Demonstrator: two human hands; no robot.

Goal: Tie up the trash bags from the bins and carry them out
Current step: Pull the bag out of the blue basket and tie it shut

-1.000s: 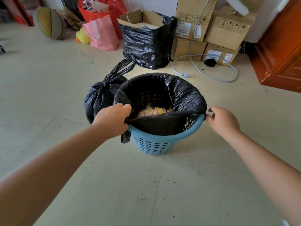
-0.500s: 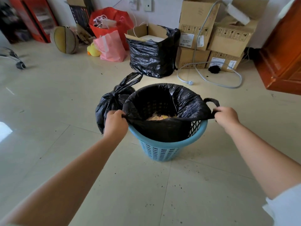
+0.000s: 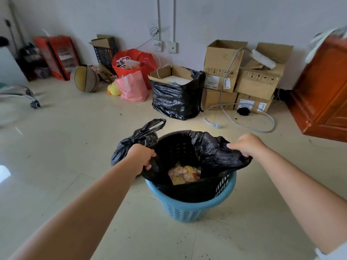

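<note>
Black plastic trash bag (image 3: pixel 216 156) lines the blue slatted plastic bin (image 3: pixel 189 209). Left of the bin, our left hand (image 3: pixel 141 155) clenches the bag's edge; right of it, our right hand (image 3: pixel 247 145) grips the opposite edge. We should lift both sides evenly, gathering them above the bin before knotting.

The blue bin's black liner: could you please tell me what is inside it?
Crumpled yellowish and pinkish trash lies at the bottom of the liner in the blue bin. What it is stays unclear, and the liner's folds hide anything beneath.
</note>
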